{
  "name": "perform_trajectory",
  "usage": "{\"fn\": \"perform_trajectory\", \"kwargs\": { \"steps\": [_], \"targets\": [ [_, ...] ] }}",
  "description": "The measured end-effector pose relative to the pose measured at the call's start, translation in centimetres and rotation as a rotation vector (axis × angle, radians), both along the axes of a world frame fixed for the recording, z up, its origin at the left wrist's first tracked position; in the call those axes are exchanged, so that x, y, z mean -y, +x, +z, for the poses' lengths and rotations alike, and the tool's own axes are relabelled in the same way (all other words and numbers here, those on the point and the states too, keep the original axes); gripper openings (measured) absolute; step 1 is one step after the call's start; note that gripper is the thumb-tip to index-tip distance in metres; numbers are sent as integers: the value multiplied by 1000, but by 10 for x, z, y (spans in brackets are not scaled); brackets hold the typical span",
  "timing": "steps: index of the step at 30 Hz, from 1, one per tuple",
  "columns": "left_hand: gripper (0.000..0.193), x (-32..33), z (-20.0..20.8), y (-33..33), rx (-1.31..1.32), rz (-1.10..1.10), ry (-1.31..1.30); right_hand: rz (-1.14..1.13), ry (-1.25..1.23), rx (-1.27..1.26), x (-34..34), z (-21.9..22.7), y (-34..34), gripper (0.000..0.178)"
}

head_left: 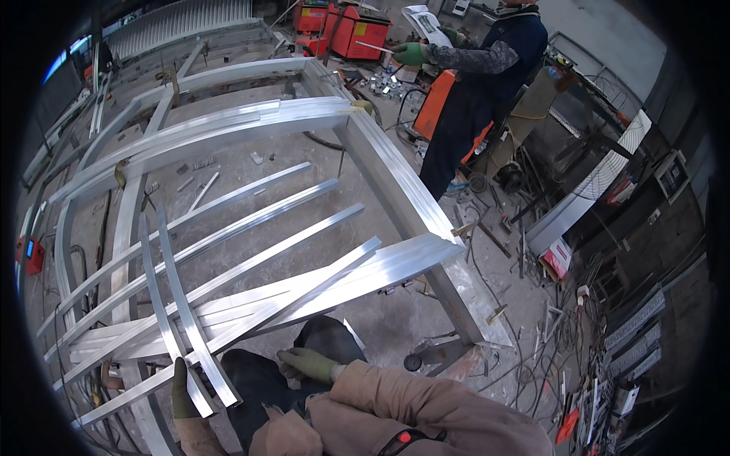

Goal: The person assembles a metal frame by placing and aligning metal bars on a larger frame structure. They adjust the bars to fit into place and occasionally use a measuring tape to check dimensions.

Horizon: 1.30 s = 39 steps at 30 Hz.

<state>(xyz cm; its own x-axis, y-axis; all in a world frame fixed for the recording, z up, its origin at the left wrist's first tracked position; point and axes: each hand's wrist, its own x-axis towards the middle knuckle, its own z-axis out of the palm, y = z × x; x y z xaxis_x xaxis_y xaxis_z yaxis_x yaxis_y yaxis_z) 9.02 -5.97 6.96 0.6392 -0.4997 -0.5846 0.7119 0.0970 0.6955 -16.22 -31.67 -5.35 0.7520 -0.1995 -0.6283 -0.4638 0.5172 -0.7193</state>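
Note:
My left hand (182, 394), in a green glove, grips the near end of a narrow aluminium bar (172, 340). Parallel to it, just right, lies a second bar (191, 322). Both cross over several long aluminium bars (251, 264) that lie slantwise on a large metal frame. Over my knees hangs my right hand (308, 365), also gloved in green, loosely open with nothing visible in it. In front of it, one slanting bar (331, 272) rests across the frame's broad near beam (403, 258). The left fingers are partly hidden behind the bar.
Beyond the frame's right rail (395, 190) stands a co-worker (487, 76) with green gloves, holding papers (427, 26) and a thin rod. Red machines (357, 32) stand at the back. Cables, offcuts and a spool (509, 176) litter the floor at right.

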Motion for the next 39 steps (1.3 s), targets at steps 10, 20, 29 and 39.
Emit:
{"fn": "perform_trajectory", "kwargs": {
  "steps": [10, 20, 29, 39],
  "targets": [
    [50, 3, 1, 1, -18, -22, -10, 23, -17, 3, 0, 9, -3, 60],
    [49, -19, -25, 16, -236, 83, -252, 49, -43, 114, 2, -2, -5, 52],
    [47, -14, 7, 9, -211, -126, -280, -2, -48, -72, -10, 43, 1, 63],
    [50, -11, -6, 8, -98, -119, -234, -7, -78, -73, -6, 37, 0, 66]
  ]
}}
